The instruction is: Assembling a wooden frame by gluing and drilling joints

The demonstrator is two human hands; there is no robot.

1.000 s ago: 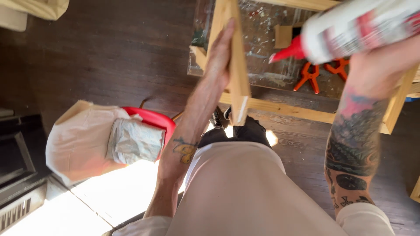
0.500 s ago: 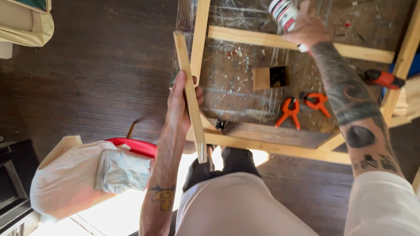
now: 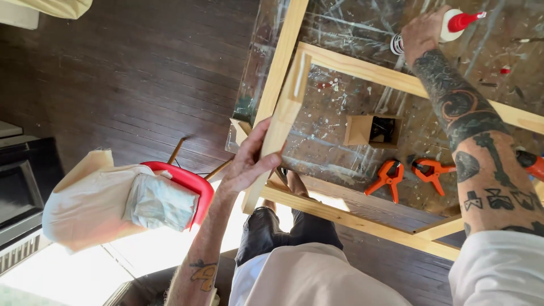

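While hands grip wood strip [image 3: 281, 122] and glue bottle [image 3: 453, 22], orange clamps [image 3: 411, 175] lie nearby.

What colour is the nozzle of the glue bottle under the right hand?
Red, on a white glue bottle; the head view shows it, with the right hand on the bottle.

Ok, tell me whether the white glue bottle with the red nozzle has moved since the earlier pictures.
Yes. The right hand has carried the white glue bottle away from the orange clamps, out to the paint-spattered table's far side.
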